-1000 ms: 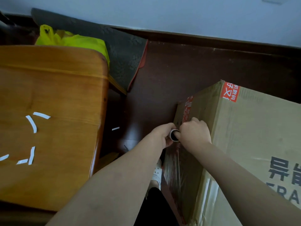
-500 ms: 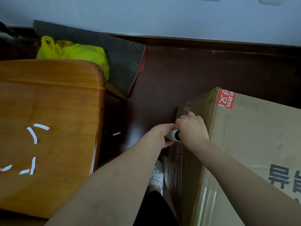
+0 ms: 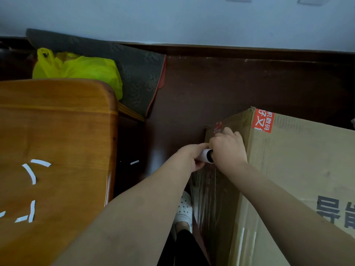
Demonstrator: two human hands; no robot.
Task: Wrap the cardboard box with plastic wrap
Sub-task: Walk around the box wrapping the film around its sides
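Cardboard box (image 3: 297, 169) cut off right and below | plastic wrap roll (image 3: 206, 154) against its left face, mostly hidden, axis left-right, hollow end rightward | left hand (image 3: 189, 159) and right hand (image 3: 228, 148) curled round its ends.

Both bare forearms reach forward and converge at the left side face of the cardboard box (image 3: 299, 169). Left hand (image 3: 189, 158) curls round the left end of the plastic wrap roll (image 3: 206, 154). Right hand (image 3: 228, 148) grips its right end, knuckles up, fingers (image 3: 228, 131) against the box side. The hands touch above the roll.
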